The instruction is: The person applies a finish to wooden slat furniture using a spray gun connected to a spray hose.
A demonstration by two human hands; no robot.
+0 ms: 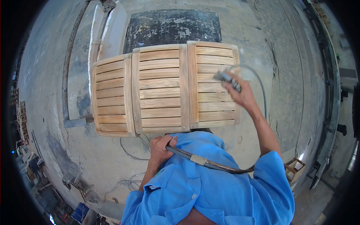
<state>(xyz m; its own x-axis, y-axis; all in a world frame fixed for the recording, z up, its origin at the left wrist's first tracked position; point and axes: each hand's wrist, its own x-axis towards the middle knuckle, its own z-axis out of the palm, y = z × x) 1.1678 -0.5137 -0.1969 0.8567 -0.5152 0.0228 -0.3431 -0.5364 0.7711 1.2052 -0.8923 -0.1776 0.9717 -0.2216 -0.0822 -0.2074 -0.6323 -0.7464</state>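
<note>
Here, right hand raised, forearm angled up from the elbow, fingers clenched around a small grey tool held over the right end of the slatted wooden panels. Left hand low, close to the chest, gripping a dark hose with a taped joint; the hose crosses the blue shirt toward the right arm. Panels rest on the concrete floor. Dark slab lies behind them. Shirt badge unreadable.
</note>
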